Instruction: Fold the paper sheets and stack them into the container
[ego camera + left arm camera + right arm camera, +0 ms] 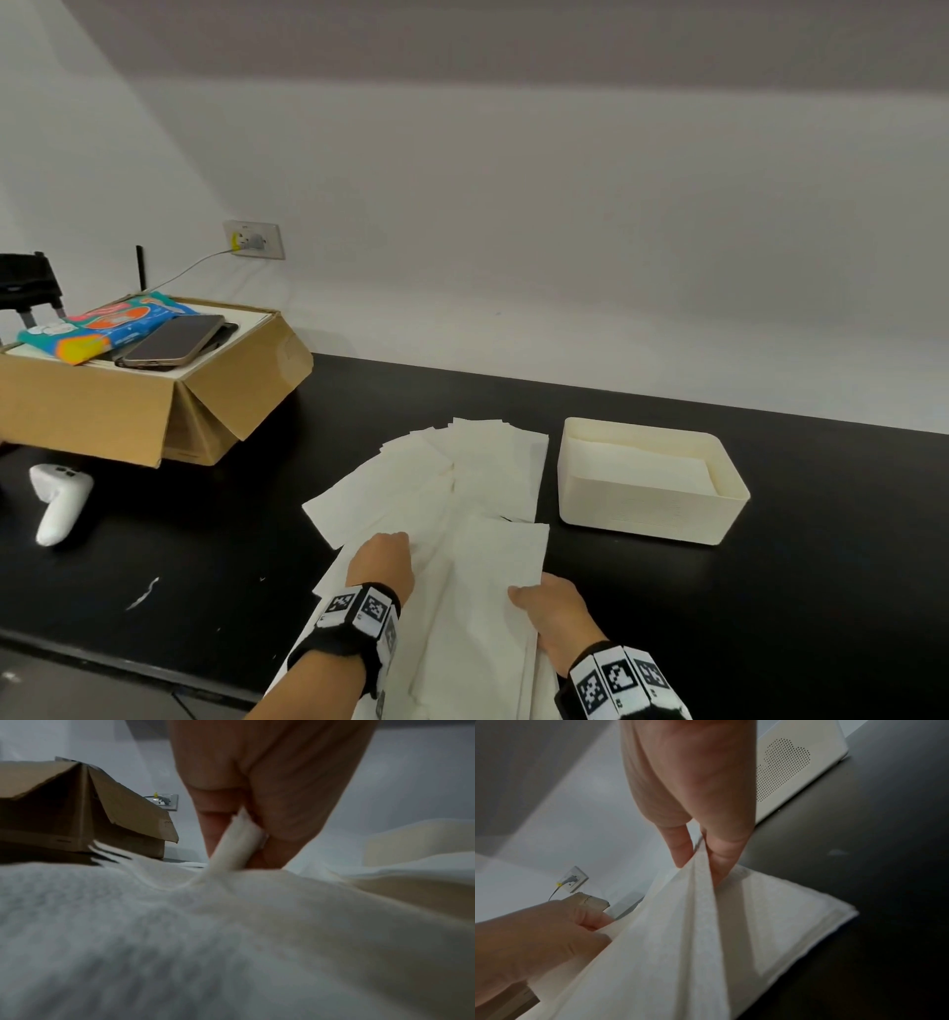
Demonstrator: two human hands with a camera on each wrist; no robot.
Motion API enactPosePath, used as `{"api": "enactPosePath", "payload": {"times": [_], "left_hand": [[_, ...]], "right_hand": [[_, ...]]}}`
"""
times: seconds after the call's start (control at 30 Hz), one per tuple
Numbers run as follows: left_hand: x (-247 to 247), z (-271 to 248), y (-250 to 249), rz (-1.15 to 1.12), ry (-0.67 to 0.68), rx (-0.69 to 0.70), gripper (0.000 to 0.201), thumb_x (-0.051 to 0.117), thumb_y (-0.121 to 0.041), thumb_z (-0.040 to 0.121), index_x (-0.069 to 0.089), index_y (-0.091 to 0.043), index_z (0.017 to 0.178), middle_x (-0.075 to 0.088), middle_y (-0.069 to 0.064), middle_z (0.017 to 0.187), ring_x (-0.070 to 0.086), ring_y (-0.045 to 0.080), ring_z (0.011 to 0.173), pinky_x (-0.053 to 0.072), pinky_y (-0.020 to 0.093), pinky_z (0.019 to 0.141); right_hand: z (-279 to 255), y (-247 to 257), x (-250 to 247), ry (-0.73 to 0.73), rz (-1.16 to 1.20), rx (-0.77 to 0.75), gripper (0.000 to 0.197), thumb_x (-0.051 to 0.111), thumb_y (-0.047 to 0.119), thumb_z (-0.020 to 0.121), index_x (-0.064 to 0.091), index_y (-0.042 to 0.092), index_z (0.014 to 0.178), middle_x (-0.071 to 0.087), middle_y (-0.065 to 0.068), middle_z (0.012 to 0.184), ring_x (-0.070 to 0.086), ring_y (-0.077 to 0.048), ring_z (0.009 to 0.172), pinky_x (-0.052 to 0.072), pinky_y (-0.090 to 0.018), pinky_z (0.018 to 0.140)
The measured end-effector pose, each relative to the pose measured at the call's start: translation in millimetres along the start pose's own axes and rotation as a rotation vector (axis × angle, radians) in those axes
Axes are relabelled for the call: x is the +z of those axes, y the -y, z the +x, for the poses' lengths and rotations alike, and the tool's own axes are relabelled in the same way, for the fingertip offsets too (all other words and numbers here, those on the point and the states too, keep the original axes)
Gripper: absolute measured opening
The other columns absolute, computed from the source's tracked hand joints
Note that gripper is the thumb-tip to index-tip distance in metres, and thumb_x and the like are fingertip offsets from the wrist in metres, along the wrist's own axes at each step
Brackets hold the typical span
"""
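Bare black tabletop (770, 591) lies open right of the right hand (557, 619); ahead stands the cream rectangular plastic container (652, 514), leftward a brown cardboard box (102, 411).

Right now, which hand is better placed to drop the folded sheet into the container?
Right hand: it pinches the sheet on the side nearer the container; the left hand is farther.

White wall (513, 205), black table (205, 565)

You are at a plain office-like workroom: a long black counter (770, 591) against a bare white wall, a wall socket (254, 240) above the cardboard box (128, 406), a white controller (59, 501) just before the box.
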State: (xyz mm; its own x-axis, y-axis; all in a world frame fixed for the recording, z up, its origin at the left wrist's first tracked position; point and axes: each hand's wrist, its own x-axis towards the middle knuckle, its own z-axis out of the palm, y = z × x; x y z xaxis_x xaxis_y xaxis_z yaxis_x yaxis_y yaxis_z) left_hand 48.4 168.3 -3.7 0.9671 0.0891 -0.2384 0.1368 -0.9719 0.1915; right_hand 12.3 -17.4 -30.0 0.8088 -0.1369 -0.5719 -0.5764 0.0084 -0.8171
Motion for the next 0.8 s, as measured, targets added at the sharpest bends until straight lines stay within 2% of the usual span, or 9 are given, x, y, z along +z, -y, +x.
{"api": "enactPosePath", "payload": {"times": [0.13, 0.27, 0.43, 0.53, 0.67, 0.8], "left_hand": [[-1, 3, 4, -0.064, -0.007, -0.012, 0.037, 0.036, -0.001, 0.091, 0.058, -0.013, 0.117, 0.059, 0.003, 0.11, 0.059, 0.02, 0.107, 0.045, 0.022, 0.088], [-3, 2, 4, -0.148, 0.003, -0.033, 0.041, 0.038, -0.002, 0.089, 0.058, -0.017, 0.12, 0.058, 0.003, 0.119, 0.058, 0.019, 0.108, 0.047, 0.023, 0.089], [-13, -12, -12, -0.272, -0.013, 0.024, 0.042, 0.044, -0.005, 0.088, 0.056, -0.019, 0.126, 0.055, 0.005, 0.126, 0.058, 0.021, 0.111, 0.049, 0.025, 0.093], [-20, -23, -31, -0.323, 0.004, 0.099, 0.04, 0.049, -0.007, 0.086, 0.058, -0.018, 0.123, 0.055, 0.005, 0.125, 0.059, 0.02, 0.108, 0.05, 0.023, 0.09], [-19, -42, -60, -0.342, 0.062, 0.222, 0.034, 0.052, -0.008, 0.082, 0.064, -0.012, 0.113, 0.063, 0.006, 0.113, 0.062, 0.02, 0.1, 0.045, 0.017, 0.072], [-6, -58, -81, -0.374, 0.156, 0.299, 0.029, 0.053, -0.009, 0.081, 0.066, -0.008, 0.107, 0.065, 0.006, 0.101, 0.055, 0.013, 0.082, 0.046, 0.019, 0.069]], "right_hand": [[-2, 0, 1, -0.004, 0.007, 0.019, 0.013, 0.054, 0.002, 0.091, 0.063, 0.009, 0.097, 0.062, -0.004, 0.087, 0.06, -0.027, 0.096, 0.05, -0.037, 0.089], [-6, 0, 0, 0.002, 0.006, 0.038, 0.018, 0.054, 0.003, 0.091, 0.06, 0.017, 0.081, 0.063, -0.006, 0.093, 0.061, -0.029, 0.102, 0.051, -0.038, 0.09], [-6, 0, -6, -0.011, 0.012, 0.033, 0.021, 0.053, 0.001, 0.091, 0.06, 0.016, 0.077, 0.063, -0.007, 0.09, 0.06, -0.03, 0.1, 0.049, -0.041, 0.096], [-7, 1, -7, -0.041, 0.039, 0.054, 0.017, 0.051, 0.004, 0.092, 0.062, 0.012, 0.082, 0.064, -0.013, 0.098, 0.06, -0.033, 0.103, 0.047, -0.045, 0.099], [-8, -2, -11, -0.071, 0.169, 0.095, 0.02, 0.049, 0.014, 0.096, 0.063, 0.004, 0.106, 0.065, -0.017, 0.107, 0.061, -0.035, 0.102, 0.048, -0.047, 0.097], [-12, -3, -23, -0.086, 0.327, 0.138, 0.038, 0.041, 0.033, 0.099, 0.062, 0.002, 0.102, 0.067, -0.02, 0.096, 0.064, -0.034, 0.089, 0.053, -0.041, 0.077]]}}
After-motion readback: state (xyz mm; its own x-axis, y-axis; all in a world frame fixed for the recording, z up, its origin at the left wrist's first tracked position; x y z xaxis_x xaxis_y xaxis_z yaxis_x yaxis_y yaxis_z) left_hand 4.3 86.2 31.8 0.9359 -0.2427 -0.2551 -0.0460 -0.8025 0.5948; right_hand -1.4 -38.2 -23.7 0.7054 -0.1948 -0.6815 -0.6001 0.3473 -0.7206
